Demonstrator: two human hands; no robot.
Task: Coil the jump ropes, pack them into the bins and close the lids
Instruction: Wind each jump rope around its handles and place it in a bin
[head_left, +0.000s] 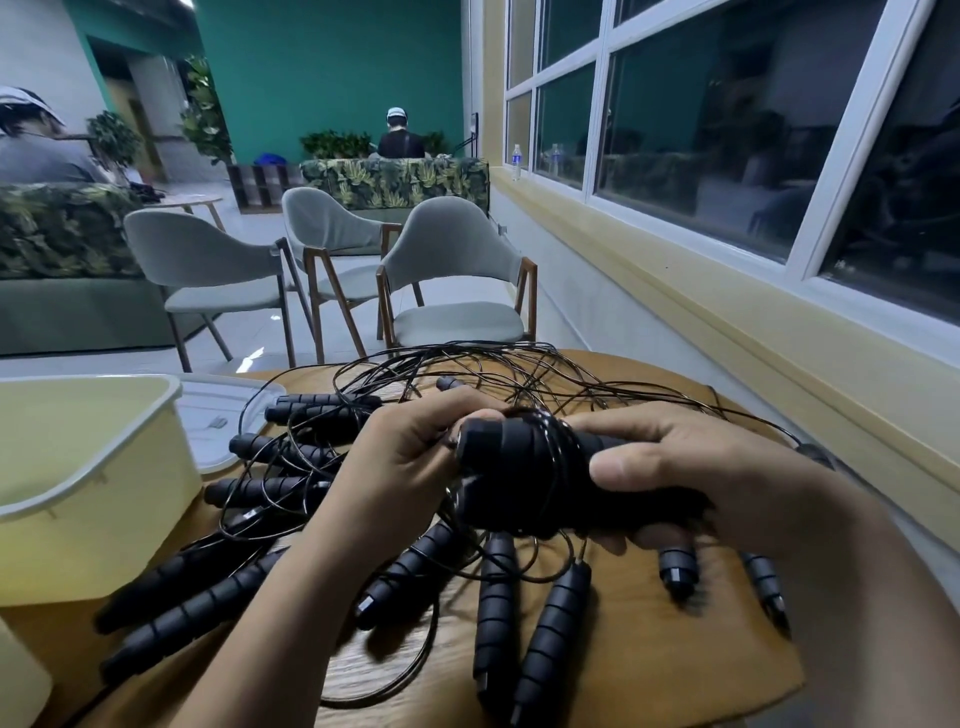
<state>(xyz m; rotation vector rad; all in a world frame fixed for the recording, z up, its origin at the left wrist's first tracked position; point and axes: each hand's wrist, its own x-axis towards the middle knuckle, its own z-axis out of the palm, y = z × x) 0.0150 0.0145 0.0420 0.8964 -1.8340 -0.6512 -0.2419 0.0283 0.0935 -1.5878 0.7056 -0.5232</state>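
The wooden counter (649, 649) fills the lower half of the view and carries everything the job needs. On its left side stands a pale yellow bin (78, 551), open at the top. What shows of its inside looks bare, though its bottom is out of sight. Its clear lid (218, 415) lies flat on the counter just beside it, on the far side.

Across the middle sprawls a tangle of jump ropes (467, 371), thin black cords looping over one another. Many loose handles (550, 639) lie fanned out toward the near edge and toward the bin.

Over that pile, both hands hold one pair of handles (509, 467) side by side, with several turns of cord (553, 447) wound round the middle. The right hand (727, 478) grips the pair, its fingers (623, 423) clamped round them and the thumb lying on the near side. The left hand (400, 467) sits at the handles' free end with its fingers curled together, seemingly pinching the cord, though the exact hold is hidden.

The task looks to be at an early stage. One rope is partly wound and nothing seems packed. The other ropes lie uncoiled, and the lid is off. The rest of the coiling, all the packing and the closing remain to be done.
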